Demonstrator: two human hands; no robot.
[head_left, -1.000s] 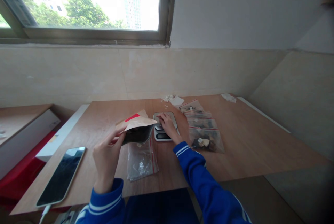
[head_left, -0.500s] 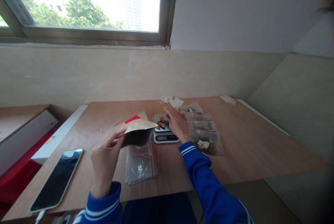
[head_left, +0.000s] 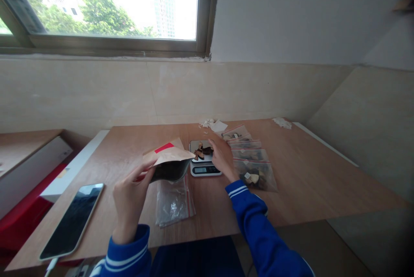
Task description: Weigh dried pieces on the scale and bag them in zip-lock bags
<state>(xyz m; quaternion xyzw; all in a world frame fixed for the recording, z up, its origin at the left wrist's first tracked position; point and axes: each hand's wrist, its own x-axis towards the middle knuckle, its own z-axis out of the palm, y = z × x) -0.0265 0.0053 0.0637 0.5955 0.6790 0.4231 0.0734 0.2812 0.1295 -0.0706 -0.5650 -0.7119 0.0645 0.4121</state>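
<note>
Several dark brown slices (head_left: 202, 152) lie in a loose heap on the plate of the small scale (head_left: 206, 175), which sits on the table (head_left: 307, 173). The left hand (head_left: 132, 188) has the closed end of a paper pouch (head_left: 171, 154) pinched between thumb and fingers; the pouch's mouth gapes toward the scale. A firm, level pinch would suit here, with the lip held off the plate — any touch could upset the reading.

The right hand (head_left: 223, 155) is at the plate's right edge, thumb forward, fingers partly curled; whether a slice is in its grip I cannot tell. Fingers should come well clear before the display (head_left: 205, 169) is read, and each slice should rest fully on the plate — none hanging over the side. Filled clear bags (head_left: 257, 175) lie just beyond that hand, so its wrist needs care around them.
</note>
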